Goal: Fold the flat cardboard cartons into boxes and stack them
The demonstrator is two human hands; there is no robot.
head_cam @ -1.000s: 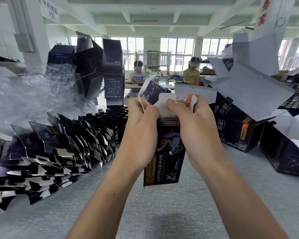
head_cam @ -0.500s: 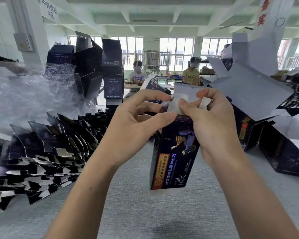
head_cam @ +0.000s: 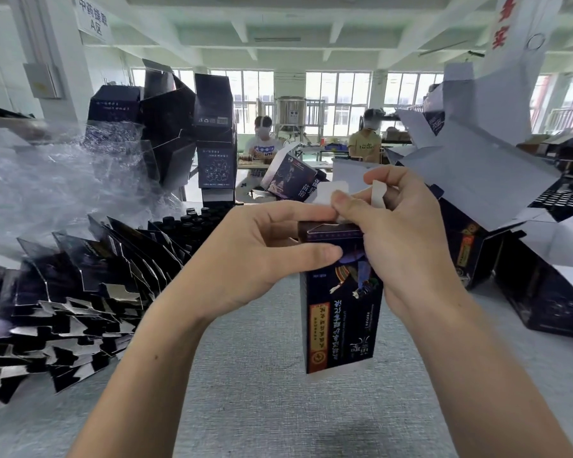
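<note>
Head view: left hand (head_cam: 255,259) and right hand (head_cam: 407,246), each grip pinching the upright carton (head_cam: 341,319).

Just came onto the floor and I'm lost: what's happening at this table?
A person is folding a dark printed carton into a box, held upright over the grey table. The left hand grips its upper part; the right hand pinches a white flap at the open top, not yet tucked in. Flat cartons lie fanned out to the left.
</note>
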